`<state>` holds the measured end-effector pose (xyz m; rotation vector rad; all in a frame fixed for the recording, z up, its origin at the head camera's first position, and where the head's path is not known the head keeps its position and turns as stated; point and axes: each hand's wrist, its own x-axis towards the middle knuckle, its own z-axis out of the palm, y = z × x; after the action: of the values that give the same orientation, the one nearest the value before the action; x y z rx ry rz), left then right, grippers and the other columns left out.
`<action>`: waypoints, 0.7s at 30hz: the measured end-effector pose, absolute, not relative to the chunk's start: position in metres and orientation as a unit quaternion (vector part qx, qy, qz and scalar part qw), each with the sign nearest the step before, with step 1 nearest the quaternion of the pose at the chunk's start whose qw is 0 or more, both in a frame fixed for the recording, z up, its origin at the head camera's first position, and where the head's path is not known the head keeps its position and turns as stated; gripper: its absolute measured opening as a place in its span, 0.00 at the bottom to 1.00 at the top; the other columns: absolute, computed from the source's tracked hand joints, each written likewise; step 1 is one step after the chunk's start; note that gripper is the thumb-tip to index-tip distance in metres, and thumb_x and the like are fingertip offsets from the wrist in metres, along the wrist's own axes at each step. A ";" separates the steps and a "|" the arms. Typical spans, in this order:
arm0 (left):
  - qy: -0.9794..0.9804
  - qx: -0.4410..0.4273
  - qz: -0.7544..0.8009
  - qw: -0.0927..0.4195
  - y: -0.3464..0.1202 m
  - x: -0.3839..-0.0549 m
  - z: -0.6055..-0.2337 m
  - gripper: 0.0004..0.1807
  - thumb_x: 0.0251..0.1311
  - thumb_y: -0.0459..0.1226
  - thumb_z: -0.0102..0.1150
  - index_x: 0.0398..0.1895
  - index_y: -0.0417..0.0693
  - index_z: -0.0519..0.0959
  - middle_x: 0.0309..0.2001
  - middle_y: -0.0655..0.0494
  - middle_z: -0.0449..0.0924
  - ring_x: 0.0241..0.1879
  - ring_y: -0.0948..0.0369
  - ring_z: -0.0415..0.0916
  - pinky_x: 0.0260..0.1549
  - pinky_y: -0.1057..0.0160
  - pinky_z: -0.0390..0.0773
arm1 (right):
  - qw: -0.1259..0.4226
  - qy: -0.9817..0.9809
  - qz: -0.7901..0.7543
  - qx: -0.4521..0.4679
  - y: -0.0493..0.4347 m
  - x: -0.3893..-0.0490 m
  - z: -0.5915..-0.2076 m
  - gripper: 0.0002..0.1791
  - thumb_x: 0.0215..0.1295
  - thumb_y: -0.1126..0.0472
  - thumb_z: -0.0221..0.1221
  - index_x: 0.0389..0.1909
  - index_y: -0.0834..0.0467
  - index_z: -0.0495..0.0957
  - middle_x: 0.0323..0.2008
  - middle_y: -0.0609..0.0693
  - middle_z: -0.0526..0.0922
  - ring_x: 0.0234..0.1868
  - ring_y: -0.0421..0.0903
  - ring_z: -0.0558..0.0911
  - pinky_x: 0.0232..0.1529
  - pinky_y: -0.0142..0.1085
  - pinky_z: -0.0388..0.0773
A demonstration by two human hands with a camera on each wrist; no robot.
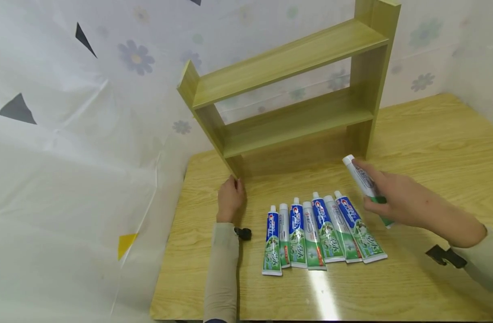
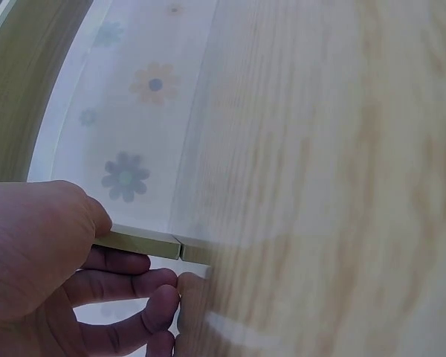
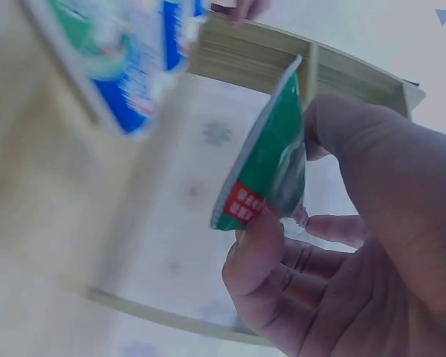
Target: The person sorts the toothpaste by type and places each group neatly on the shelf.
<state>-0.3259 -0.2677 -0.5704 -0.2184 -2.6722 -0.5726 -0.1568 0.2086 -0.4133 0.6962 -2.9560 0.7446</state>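
Observation:
My right hand [image 1: 399,199] grips a white and green toothpaste tube [image 1: 361,175] above the table, its white cap pointing up and left. In the right wrist view, fingers and thumb close round the green lower part of the toothpaste tube [image 3: 271,160], near its flat crimped end. My left hand [image 1: 231,197] is at the foot of the left side panel of a wooden shelf [image 1: 294,119]. The left wrist view has the thumb over the panel edge [image 2: 145,244] and curled fingers below it. Several blue or white toothpaste tubes [image 1: 298,233] lie side by side on the table, caps toward the shelf.
The two-tier shelf stands at the back of the wood-grain table [image 1: 432,148], its tiers bare. Behind it hangs a flower-patterned sheet [image 1: 137,58]; white sheeting covers the left side. Black straps [image 1: 243,233] circle both wrists.

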 end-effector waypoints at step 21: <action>-0.954 -0.071 -0.205 0.210 -0.267 -0.328 -0.572 0.18 0.83 0.47 0.49 0.32 0.48 0.73 0.24 0.48 0.77 0.23 0.49 0.76 0.26 0.48 0.76 | 0.230 -0.914 0.217 0.254 0.169 -0.222 -0.259 0.46 0.76 0.61 0.59 0.89 0.58 0.48 0.58 0.78 0.78 0.44 0.71 0.81 0.37 0.66 0.84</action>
<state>-0.3282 -0.2667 -0.5723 -0.1972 -2.6518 -0.5690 -0.2216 0.1693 -0.2594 0.6984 -2.5146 0.5956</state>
